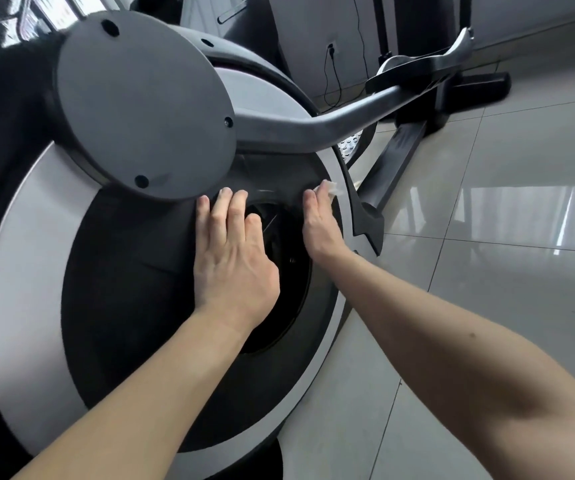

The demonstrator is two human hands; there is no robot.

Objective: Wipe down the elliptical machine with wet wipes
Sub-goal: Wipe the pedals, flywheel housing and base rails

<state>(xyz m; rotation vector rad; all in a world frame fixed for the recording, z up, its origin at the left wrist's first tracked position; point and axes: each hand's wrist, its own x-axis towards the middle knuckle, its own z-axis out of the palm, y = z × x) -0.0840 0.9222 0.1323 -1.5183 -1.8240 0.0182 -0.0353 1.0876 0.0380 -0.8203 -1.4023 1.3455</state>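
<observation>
Mostly hidden wet wipe [333, 187] beneath right hand [320, 225], left hand [234, 261] flat

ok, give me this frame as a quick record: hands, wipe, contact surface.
left hand: flat on the dark housing panel, fingers straight, below the crank disc
right hand: fingers straight, pressing the wet wipe against the panel near its silver rim
wet wipe: white, bunched, showing past the right hand
floor: glossy tiles

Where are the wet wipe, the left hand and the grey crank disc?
wet wipe [333, 188], head view, the white corner that shows.
left hand [236, 261], head view, back of the hand.
grey crank disc [140, 105], head view, middle of its flat face.
</observation>
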